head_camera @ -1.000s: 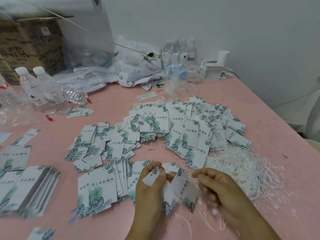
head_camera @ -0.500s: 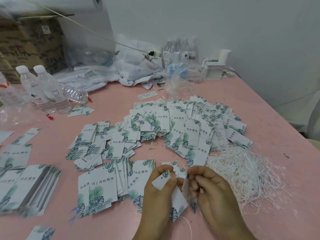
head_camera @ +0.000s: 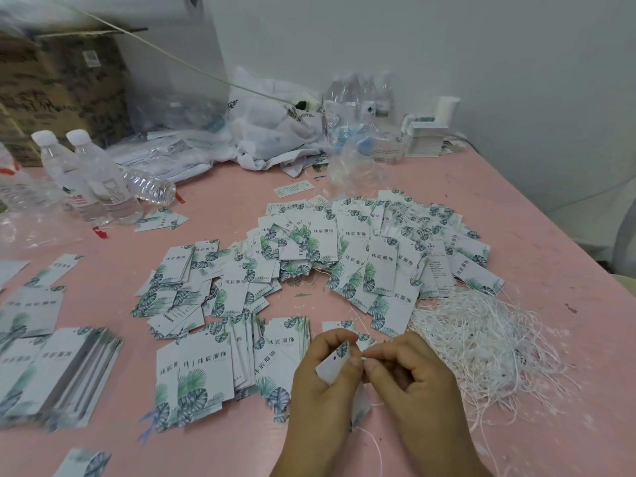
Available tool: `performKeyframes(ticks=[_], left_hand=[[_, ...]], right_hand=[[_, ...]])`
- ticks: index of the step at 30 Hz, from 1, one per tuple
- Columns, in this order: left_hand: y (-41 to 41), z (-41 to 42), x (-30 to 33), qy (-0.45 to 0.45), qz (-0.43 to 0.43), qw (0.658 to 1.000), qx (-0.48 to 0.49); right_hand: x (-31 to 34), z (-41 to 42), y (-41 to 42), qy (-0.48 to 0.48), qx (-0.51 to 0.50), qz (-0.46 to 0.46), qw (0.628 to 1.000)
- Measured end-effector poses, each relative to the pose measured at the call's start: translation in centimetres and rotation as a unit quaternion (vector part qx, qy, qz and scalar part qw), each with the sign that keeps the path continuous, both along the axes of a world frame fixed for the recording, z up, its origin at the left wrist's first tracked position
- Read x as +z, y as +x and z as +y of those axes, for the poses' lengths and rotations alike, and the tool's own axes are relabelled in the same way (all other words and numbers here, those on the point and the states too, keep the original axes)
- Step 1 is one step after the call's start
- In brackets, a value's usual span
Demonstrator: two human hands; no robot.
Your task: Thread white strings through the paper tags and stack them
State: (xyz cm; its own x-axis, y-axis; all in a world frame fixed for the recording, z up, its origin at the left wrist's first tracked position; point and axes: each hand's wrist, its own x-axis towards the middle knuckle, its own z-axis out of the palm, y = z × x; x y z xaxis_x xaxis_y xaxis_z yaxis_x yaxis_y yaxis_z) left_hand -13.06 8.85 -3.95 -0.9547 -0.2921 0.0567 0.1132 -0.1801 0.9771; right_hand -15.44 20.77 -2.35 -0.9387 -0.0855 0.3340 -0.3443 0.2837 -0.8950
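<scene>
Paper tag (head_camera: 333, 365) pinched in left hand (head_camera: 321, 383) grip, string (head_camera: 362, 357) in right hand (head_camera: 409, 376) grip.

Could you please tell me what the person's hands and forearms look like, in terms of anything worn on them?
Both are bare. The left hand and the right hand show no gloves, rings, watch or bracelet, and the forearms run to the bottom edge of the picture with no sleeve in view. The fingernails that show are short and unpainted.
</scene>
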Motion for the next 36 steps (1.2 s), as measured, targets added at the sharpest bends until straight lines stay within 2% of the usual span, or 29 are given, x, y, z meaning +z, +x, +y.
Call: performKeyframes(ticks=[6, 10, 17, 22, 27, 31, 36], left_hand=[[-0.1, 0.2, -0.3, 0.024, -0.038, 0.999, -0.013], [0.2, 0.2, -0.7, -0.055, -0.028, 0.998, -0.009], [0.2, 0.4, -1.1, -0.064, -0.046, 0.996, -0.032], [-0.1, 0.7, -1.2, 0.029, -0.081, 0.995, -0.052], [-0.5, 0.5, -1.0, 0.12, -0.08, 0.987, -0.072], [-0.7, 0.5, -0.8, 0.13, -0.055, 0.988, -0.061], [-0.5, 0.3, -0.3, 0.086, -0.008, 0.996, -0.037]], right_hand=[[-0.8, 0.2, -0.1, 0.0, -0.012, 0.0, 1.0], [-0.9, -0.3, 0.1, -0.007, -0.014, 0.007, 1.0], [-1.4, -0.8, 0.4, 0.043, -0.025, 0.029, 0.998], [-1.4, -0.8, 0.4, 0.031, -0.033, 0.023, 0.999], [-1.2, -0.6, 0.3, 0.004, -0.045, 0.034, 0.998], [-0.9, -0.4, 0.2, -0.013, -0.049, 0.031, 0.998], [-0.4, -0.5, 0.4, -0.02, -0.047, 0.04, 0.998]])
